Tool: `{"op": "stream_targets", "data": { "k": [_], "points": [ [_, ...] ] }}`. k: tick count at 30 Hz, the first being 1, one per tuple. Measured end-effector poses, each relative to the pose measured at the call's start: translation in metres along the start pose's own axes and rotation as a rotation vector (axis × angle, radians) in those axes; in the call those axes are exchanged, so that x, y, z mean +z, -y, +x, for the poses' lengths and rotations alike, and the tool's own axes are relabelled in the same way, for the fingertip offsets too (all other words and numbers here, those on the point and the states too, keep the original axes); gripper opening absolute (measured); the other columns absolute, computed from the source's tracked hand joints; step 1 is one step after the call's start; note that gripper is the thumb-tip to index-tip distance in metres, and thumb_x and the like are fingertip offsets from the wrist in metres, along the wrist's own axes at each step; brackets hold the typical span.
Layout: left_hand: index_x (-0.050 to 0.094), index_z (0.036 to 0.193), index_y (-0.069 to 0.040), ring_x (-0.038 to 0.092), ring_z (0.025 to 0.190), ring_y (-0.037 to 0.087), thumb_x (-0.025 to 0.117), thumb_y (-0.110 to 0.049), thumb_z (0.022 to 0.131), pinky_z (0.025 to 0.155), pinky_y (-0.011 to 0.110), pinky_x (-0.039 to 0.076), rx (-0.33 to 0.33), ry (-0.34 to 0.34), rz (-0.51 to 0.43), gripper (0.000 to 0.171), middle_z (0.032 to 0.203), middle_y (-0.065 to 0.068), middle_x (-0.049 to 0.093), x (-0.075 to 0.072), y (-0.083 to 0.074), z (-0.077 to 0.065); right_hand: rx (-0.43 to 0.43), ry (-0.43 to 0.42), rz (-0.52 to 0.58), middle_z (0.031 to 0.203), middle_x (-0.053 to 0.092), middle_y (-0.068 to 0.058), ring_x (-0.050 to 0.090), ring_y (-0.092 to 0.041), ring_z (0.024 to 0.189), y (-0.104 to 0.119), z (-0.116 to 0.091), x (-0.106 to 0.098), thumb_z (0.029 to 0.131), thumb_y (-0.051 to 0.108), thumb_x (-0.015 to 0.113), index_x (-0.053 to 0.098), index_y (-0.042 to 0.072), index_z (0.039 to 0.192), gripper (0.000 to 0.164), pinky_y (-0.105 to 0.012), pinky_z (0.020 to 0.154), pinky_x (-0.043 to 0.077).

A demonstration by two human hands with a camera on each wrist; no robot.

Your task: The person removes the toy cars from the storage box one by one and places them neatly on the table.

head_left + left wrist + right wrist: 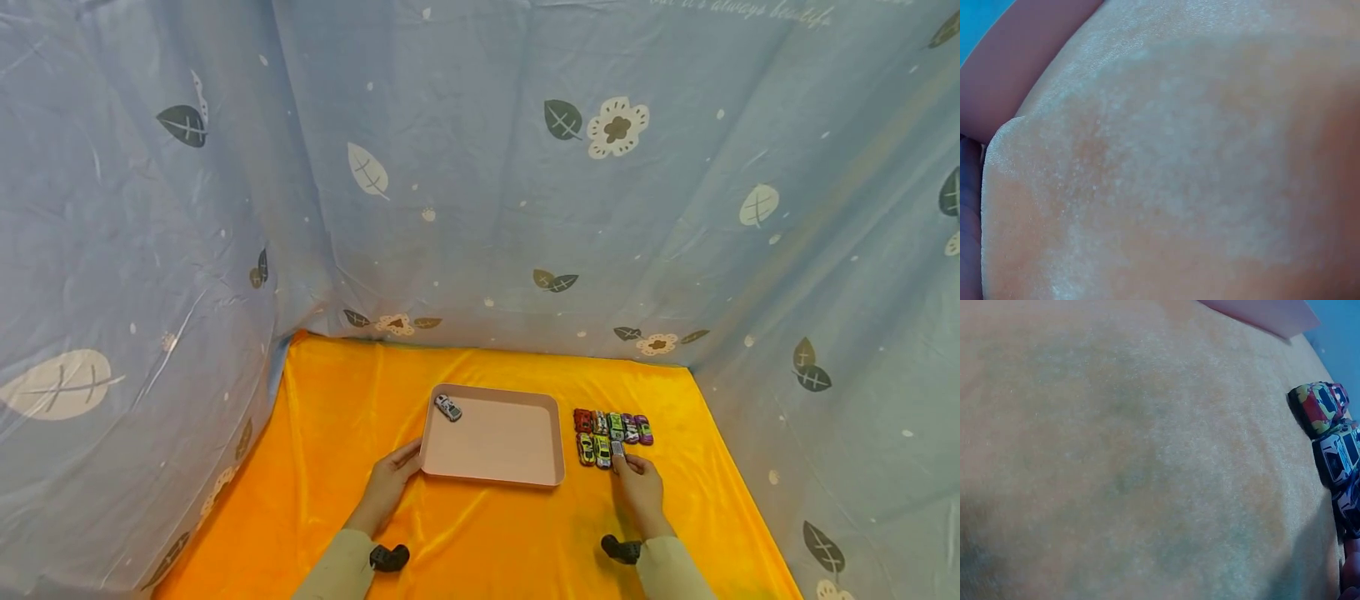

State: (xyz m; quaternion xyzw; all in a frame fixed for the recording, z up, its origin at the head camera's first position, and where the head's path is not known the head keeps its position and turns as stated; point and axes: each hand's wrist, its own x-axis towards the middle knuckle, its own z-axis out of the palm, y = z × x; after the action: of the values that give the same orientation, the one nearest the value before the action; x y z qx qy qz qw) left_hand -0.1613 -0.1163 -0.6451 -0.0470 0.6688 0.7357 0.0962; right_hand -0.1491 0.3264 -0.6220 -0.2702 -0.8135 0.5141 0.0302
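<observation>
A shallow pink tray [498,433] lies on the orange cloth, with a silver-white toy car [448,407] in its far left corner. My left hand [388,487] touches the tray's left side near the front corner, its fingers fairly straight along the outer wall. The right hand [639,492] pinches a white toy car [617,448] at the front row of a cluster beside the tray. In the right wrist view, only a bit of the fingers [1352,556] shows at the right edge, next to the cars.
Several other toy cars stand close together in two rows right of the tray, among them a red car [582,420], a green car [616,426], a yellow car [602,451] and a purple car [643,429]. Pale blue patterned curtains [480,233] surround the orange cloth [480,550].
</observation>
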Motion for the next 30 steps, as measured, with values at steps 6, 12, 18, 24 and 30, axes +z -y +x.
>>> {"op": "stream_targets", "data": {
  "k": [6,12,18,24,30],
  "points": [
    [0.053,0.141,-0.014,0.047,0.129,0.023,0.061,-0.024,0.097,0.103,0.035,0.043,-0.007,-0.006,-0.005,0.046,0.137,0.007,0.055,0.001,0.000,0.000,-0.009,-0.029,0.009,0.120,0.052,-0.026,0.051,-0.036,0.108,0.000,0.001,0.002,0.098,0.040,0.054,0.047,-0.007,0.130,0.057,-0.046,0.090,0.045],
    [0.049,0.143,-0.007,0.045,0.131,0.027,0.060,-0.019,0.098,0.102,0.032,0.043,-0.011,0.036,-0.027,0.048,0.140,0.014,0.051,0.001,-0.018,-0.009,-0.011,-0.025,0.021,0.122,0.049,-0.026,0.049,-0.038,0.110,-0.001,0.000,0.002,0.099,0.040,0.052,0.046,-0.006,0.132,0.057,-0.050,0.092,0.043],
    [0.046,0.144,-0.004,0.042,0.133,0.030,0.057,-0.015,0.099,0.102,0.029,0.043,-0.017,0.047,-0.050,0.048,0.142,0.017,0.048,-0.001,-0.012,-0.005,0.015,-0.017,0.033,0.126,0.048,-0.026,0.046,-0.039,0.114,0.000,0.002,0.002,0.099,0.039,0.052,0.044,-0.006,0.136,0.058,-0.052,0.096,0.042],
    [0.050,0.143,-0.010,0.046,0.131,0.026,0.059,-0.020,0.098,0.100,0.026,0.044,0.000,0.007,-0.049,0.047,0.140,0.013,0.051,0.000,0.000,0.000,0.048,0.002,0.012,0.130,0.047,-0.027,0.045,-0.041,0.119,0.001,0.004,0.002,0.100,0.040,0.049,0.044,-0.006,0.137,0.059,-0.054,0.102,0.039],
    [0.053,0.141,-0.010,0.048,0.128,0.025,0.060,-0.019,0.097,0.098,0.025,0.045,0.011,-0.005,-0.052,0.045,0.138,0.012,0.054,0.001,0.002,0.001,0.053,0.013,-0.023,0.130,0.048,-0.028,0.044,-0.042,0.121,0.001,0.003,0.000,0.100,0.041,0.047,0.045,-0.007,0.136,0.059,-0.054,0.103,0.038]
  ]
}}
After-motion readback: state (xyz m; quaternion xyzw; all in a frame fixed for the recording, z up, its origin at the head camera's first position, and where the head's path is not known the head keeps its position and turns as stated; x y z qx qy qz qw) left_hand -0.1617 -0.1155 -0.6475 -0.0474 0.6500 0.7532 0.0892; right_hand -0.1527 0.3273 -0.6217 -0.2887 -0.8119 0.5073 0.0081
